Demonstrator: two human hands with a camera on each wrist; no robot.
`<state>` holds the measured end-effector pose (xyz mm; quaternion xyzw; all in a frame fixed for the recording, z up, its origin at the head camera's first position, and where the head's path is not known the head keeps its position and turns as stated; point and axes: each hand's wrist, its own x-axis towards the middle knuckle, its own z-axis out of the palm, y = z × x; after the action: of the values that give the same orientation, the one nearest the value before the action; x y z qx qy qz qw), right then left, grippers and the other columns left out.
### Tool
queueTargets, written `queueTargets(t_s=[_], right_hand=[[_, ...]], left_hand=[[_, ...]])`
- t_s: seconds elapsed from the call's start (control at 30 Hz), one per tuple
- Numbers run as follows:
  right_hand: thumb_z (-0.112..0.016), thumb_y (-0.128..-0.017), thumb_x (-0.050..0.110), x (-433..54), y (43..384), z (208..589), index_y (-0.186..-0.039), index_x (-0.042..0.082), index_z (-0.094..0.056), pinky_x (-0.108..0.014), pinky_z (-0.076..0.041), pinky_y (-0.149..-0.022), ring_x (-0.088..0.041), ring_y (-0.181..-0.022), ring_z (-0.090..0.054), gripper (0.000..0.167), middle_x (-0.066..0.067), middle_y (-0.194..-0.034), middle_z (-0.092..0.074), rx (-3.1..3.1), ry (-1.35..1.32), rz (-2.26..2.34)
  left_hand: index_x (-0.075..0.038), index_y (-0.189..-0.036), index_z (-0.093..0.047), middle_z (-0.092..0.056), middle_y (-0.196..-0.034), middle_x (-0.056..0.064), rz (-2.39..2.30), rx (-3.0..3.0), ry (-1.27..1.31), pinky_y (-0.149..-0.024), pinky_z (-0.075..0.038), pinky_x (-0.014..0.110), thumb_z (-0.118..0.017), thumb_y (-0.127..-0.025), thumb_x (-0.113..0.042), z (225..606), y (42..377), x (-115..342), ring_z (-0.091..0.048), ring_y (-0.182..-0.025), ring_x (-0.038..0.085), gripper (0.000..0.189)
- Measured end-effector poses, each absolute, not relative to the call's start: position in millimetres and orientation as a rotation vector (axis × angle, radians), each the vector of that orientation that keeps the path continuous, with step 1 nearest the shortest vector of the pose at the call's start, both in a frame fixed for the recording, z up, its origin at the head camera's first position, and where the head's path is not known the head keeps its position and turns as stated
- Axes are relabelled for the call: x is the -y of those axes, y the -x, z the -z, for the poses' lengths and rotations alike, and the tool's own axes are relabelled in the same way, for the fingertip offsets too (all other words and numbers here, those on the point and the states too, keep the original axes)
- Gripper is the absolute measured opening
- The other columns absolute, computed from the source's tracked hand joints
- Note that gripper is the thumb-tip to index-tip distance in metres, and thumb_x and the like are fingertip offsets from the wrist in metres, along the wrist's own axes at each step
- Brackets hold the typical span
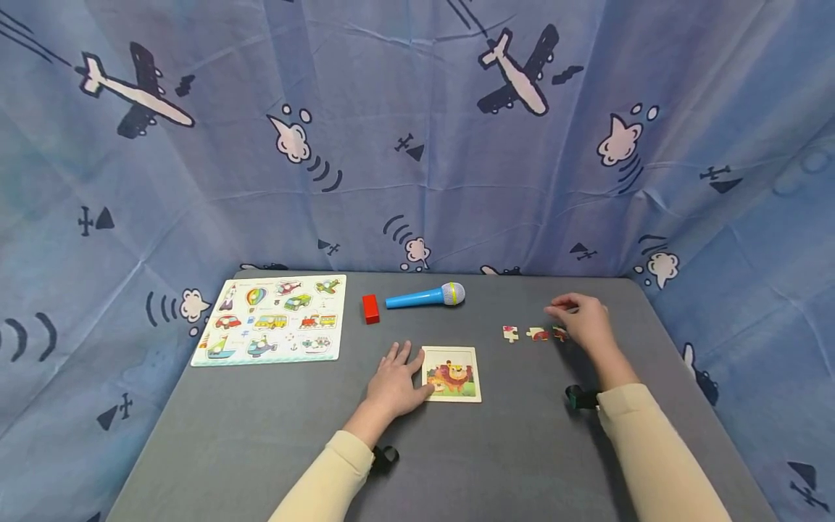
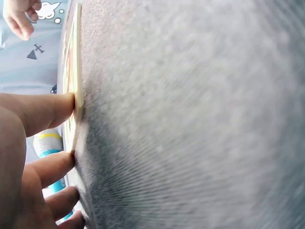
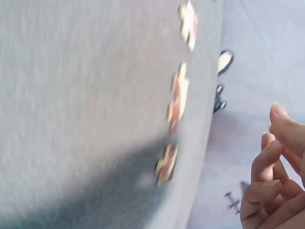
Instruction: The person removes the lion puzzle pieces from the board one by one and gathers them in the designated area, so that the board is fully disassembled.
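- On my head feed, the left hand (image 1: pixel 394 386) lay at the 9 o'clock edge of the lion puzzle board (image 1: pixel 438 355), fingers straight and spread, thumb and index finger touching the rim — I saw no grip around it.
- I saw the right hand (image 1: pixel 588 326) hang above the grey table (image 1: pixel 261 449) at 2 o'clock from the board, fingers loosely curled, with a small gap between thumb and index finger — nothing held.
- Just below that hand, but apart from it, lay the nearest loose piece (image 1: pixel 560 333); the middle piece (image 1: pixel 538 334) and the white-and-red piece (image 1: pixel 510 333) made a row toward 9 o'clock.
- The board lay flat, pale-framed, with an orange-brown lion, green toward 6 o'clock and a pale strip toward 12.
- Past it, I noted a blue toy microphone (image 1: pixel 420 298) at 11 o'clock and a red block (image 1: pixel 370 309) at 10.
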<state>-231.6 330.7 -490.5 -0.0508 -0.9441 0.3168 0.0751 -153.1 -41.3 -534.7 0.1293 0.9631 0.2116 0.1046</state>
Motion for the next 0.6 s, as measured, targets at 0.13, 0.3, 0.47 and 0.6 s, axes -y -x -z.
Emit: queueTargets(t_s=[0.13,0.3,0.47,0.6], right_hand=[[-0.073,-0.095,0.029,-312,224,488,-0.109,0.006,-0.074,-0.034,-0.052,-0.066,-0.032,-0.09,-0.068,0.027,-0.016,-0.105,-0.073,2.828,0.101,-0.978],[-0.074,-0.093,0.026,-290,216,490,-0.109,0.005,-0.074,-0.032,-0.054,-0.061,-0.029,-0.078,-0.072,0.026,-0.015,-0.1,-0.074,2.823,0.022,-1.026],[-0.076,-0.092,0.027,-272,206,491,-0.106,0.006,-0.075,-0.033,-0.053,-0.063,-0.026,-0.078,-0.068,0.026,-0.012,-0.096,-0.074,2.808,-0.025,-0.986],[-0.077,-0.091,0.027,-259,200,490,-0.106,0.007,-0.075,-0.038,-0.05,-0.073,-0.024,-0.082,-0.067,0.025,-0.009,-0.096,-0.074,2.818,-0.025,-0.989]], left_hand=[[-0.015,-0.153,-0.046,-0.03,-0.164,0.015,-0.645,-2.809,-0.39,-0.122,-0.027,0.053,-0.07,-0.09,-0.045,532,155,43,-0.019,-0.155,0.037,0.073],[-0.015,-0.153,-0.046,-0.029,-0.165,0.015,-0.67,-2.788,-0.383,-0.122,-0.026,0.053,-0.071,-0.09,-0.044,531,156,43,-0.018,-0.155,0.037,0.074],[-0.016,-0.153,-0.045,-0.029,-0.165,0.014,-0.669,-2.785,-0.382,-0.123,-0.026,0.053,-0.071,-0.09,-0.045,531,155,43,-0.018,-0.155,0.037,0.074],[-0.016,-0.153,-0.046,-0.029,-0.165,0.015,-0.667,-2.792,-0.384,-0.122,-0.026,0.053,-0.072,-0.09,-0.045,532,155,43,-0.019,-0.155,0.037,0.074]])
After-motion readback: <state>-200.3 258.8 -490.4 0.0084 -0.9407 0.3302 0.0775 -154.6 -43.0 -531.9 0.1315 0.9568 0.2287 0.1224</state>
